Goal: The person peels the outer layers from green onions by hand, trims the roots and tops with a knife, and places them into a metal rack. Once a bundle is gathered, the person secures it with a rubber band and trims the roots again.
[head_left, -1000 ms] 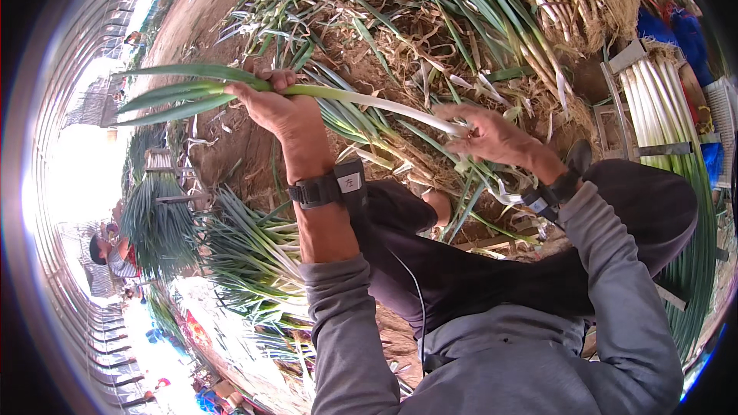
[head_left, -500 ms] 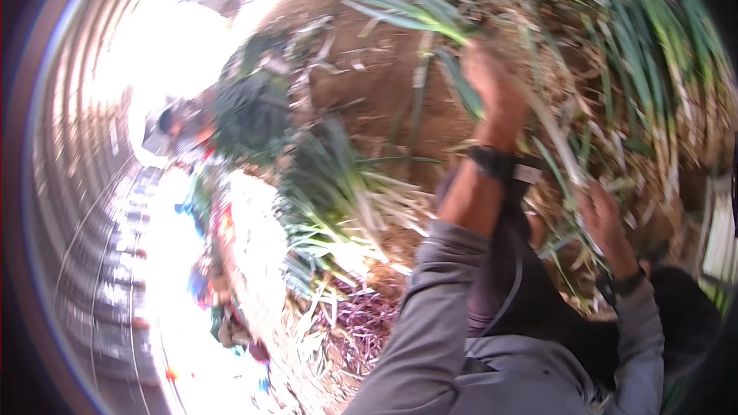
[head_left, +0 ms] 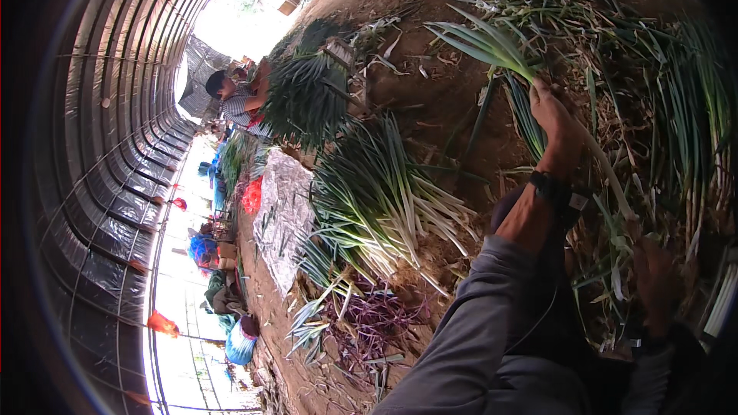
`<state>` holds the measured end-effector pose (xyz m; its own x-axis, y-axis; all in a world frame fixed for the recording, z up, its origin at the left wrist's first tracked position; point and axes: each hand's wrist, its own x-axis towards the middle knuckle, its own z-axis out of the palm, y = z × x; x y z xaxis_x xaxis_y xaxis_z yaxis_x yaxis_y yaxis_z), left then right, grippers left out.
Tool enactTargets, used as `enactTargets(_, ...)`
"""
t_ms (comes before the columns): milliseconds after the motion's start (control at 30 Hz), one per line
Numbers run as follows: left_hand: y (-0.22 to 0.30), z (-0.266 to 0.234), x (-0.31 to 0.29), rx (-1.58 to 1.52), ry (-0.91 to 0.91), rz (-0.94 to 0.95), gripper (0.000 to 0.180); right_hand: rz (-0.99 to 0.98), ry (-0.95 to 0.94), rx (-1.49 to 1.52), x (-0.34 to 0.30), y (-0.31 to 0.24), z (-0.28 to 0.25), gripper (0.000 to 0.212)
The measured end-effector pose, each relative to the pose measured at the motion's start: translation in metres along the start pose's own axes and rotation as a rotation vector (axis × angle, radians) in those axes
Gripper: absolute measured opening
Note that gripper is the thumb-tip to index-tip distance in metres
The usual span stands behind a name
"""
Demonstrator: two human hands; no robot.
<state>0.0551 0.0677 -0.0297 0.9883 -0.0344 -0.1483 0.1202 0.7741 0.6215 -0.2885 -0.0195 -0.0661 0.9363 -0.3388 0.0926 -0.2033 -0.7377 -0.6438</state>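
My left hand (head_left: pixel 553 114) is closed around the upper stem of a green onion (head_left: pixel 607 160), just below its spreading green leaves. Its long pale stem slants down to the right, toward my right hand (head_left: pixel 655 275). That hand is in shadow, with its fingers closed at the lower, root end of the stem; the exact grip is dim. Long leaves of other green onions (head_left: pixel 696 119) lie in a row to the right of my hands. Left of my forearm, a pile of green onions (head_left: pixel 384 207) rests on the soil, white ends toward me.
Dry trimmings (head_left: pixel 553 11) litter the ground ahead. Purplish stalks (head_left: pixel 377 319) lie beside the pile, near a pale sheet (head_left: pixel 284 211). At the far left another person (head_left: pixel 240 100) in a striped top is by a large stack of green onions (head_left: pixel 307 96). A ribbed tunnel wall (head_left: pixel 115 146) curves along the left.
The view has shifted, so the scene sits differently in it and is sharper and less bright. Both hands remain at the same green onion, with the left still below its leaves.
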Motion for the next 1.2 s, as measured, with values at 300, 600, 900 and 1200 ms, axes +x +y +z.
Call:
enactTargets(300,0.039,-0.005,0.029,-0.029,0.024,0.073,0.045,0.39,-0.155,-0.217,-0.02,0.131,0.015,0.033)
enactTargets(600,0.135,-0.051,0.107,0.179,-0.041,0.341,0.034,0.351,-0.389,0.092,0.039,0.136,0.089,0.053)
enactTargets(900,0.284,-0.309,0.154,0.559,0.277,0.254,0.017,0.591,-0.532,0.435,0.041,0.143,0.173,0.05)
enactTargets(1200,0.335,-0.525,0.113,1.419,0.375,0.067,0.046,0.345,-0.274,0.141,0.063,0.166,0.237,0.039)
